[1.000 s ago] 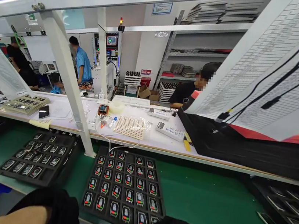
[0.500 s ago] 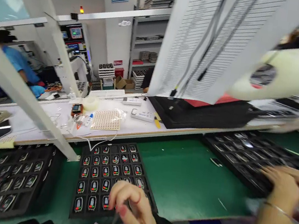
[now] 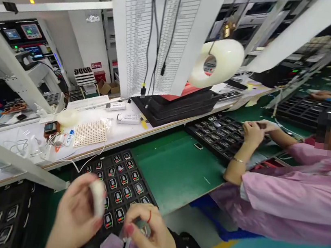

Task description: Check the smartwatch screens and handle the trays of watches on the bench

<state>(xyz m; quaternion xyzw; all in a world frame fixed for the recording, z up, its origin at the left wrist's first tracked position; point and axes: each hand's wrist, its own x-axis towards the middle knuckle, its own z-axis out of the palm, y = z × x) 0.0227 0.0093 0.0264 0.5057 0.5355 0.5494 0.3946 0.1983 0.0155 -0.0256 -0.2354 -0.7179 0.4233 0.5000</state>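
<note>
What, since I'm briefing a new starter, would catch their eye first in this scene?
A large printed sheet of ruled tables hangs at top centre, with a pale ring hanging to its right. Below, a black tray of devices showing coloured icons lies under the person's hands, the left hand gripping a blurred pale object. At right sits a co-worker in a pink smock.

Left hand [image 3: 74, 214] holds something white [image 3: 97, 198] — right hand [image 3: 150, 234], something small [image 3: 143, 227].
</note>
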